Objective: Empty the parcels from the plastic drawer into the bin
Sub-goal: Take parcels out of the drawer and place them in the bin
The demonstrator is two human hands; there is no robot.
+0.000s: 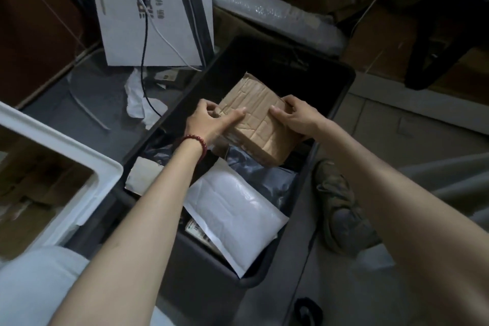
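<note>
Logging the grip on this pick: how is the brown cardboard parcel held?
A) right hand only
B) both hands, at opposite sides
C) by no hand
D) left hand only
B: the left hand and the right hand each grip one side of the brown cardboard parcel.

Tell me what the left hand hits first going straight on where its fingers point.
The brown parcel that the left hand grips; past it, probably the right hand, depth unclear.

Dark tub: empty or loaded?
Loaded: a white padded mailer and grey poly bag lie inside the tub; left hand and right hand grip a brown parcel over them.
</note>
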